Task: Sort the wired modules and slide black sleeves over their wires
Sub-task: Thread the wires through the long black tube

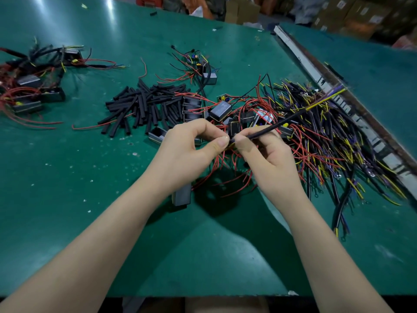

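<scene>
Both hands, left hand (191,145) and right hand (266,152), pinch one black sleeve (270,127) (its wire end hidden by fingertips).

On table (67,177): sleeves (144,105) center, modules (220,110) just right, wire heap (327,136) far right, done modules (31,86) far left.

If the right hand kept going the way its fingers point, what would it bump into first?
Probably the left hand: the right hand points left, fingertips almost touching it around the black sleeve.
</scene>
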Available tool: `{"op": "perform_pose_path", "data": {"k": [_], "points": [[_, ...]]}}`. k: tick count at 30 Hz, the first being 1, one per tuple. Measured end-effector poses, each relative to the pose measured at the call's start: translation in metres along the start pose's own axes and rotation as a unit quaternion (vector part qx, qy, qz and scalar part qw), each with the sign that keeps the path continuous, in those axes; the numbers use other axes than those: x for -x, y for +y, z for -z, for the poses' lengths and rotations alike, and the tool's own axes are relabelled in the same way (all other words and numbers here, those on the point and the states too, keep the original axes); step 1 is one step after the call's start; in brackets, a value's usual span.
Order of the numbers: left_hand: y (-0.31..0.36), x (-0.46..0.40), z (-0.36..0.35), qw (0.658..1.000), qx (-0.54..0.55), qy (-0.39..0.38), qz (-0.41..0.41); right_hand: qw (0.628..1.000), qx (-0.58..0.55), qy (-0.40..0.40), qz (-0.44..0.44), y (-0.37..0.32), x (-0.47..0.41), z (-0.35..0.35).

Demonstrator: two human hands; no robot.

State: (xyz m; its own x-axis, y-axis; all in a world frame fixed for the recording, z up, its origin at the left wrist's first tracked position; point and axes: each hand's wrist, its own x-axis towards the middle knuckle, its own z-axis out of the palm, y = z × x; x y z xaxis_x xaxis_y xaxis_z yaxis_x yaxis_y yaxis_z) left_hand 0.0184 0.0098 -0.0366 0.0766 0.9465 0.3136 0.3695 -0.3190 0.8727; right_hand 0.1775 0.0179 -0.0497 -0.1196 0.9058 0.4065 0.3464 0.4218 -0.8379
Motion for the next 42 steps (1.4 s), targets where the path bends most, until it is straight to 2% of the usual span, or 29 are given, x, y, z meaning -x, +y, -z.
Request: {"op": "perform_pose_path", "data": {"k": [3, 6, 9, 11, 14, 16, 19, 23, 25, 30, 33, 37, 42], "points": [[0.000, 0.000, 0.001, 0.999, 0.022, -0.041, 0.011, 0.999, -0.002, -0.024, -0.023, -0.001, 0.001, 0.000], [0.002, -0.001, 0.006, 0.990, 0.097, -0.086, 0.051, 0.998, -0.017, -0.043, -0.038, -0.002, 0.003, -0.001], [0.003, -0.001, 0.009, 0.983, 0.136, -0.094, 0.085, 0.999, -0.019, -0.026, -0.023, -0.006, 0.004, -0.002], [0.004, -0.001, 0.009, 0.976, 0.161, -0.086, 0.114, 1.000, -0.005, 0.014, -0.008, -0.006, 0.004, -0.003], [0.002, -0.002, 0.006, 0.970, 0.169, -0.071, 0.161, 0.996, 0.008, 0.083, 0.031, -0.002, 0.005, -0.004], [0.002, -0.002, 0.005, 0.966, 0.179, -0.070, 0.175, 0.989, 0.049, 0.099, 0.097, 0.000, 0.006, -0.004], [0.002, -0.002, 0.005, 0.964, 0.178, -0.078, 0.182, 0.958, 0.163, 0.079, 0.222, 0.004, 0.007, -0.004], [0.002, -0.004, 0.010, 0.950, 0.200, -0.075, 0.227, 0.937, 0.210, 0.056, 0.273, 0.008, 0.007, -0.003], [0.002, -0.006, 0.011, 0.943, 0.208, -0.077, 0.246, 0.925, 0.237, 0.070, 0.289, 0.008, 0.006, -0.003], [0.001, -0.006, 0.010, 0.920, 0.248, -0.085, 0.291, 0.901, 0.285, 0.098, 0.311, 0.007, 0.008, -0.008], [0.001, -0.006, 0.011, 0.910, 0.266, -0.092, 0.304, 0.911, 0.277, 0.088, 0.294, 0.005, 0.010, -0.009], [0.001, -0.006, 0.011, 0.914, 0.248, -0.087, 0.308, 0.921, 0.279, 0.078, 0.260, 0.005, 0.010, -0.012], [0.001, -0.006, 0.013, 0.907, 0.261, -0.089, 0.319, 0.930, 0.244, 0.049, 0.271, 0.007, 0.008, -0.007]]}}
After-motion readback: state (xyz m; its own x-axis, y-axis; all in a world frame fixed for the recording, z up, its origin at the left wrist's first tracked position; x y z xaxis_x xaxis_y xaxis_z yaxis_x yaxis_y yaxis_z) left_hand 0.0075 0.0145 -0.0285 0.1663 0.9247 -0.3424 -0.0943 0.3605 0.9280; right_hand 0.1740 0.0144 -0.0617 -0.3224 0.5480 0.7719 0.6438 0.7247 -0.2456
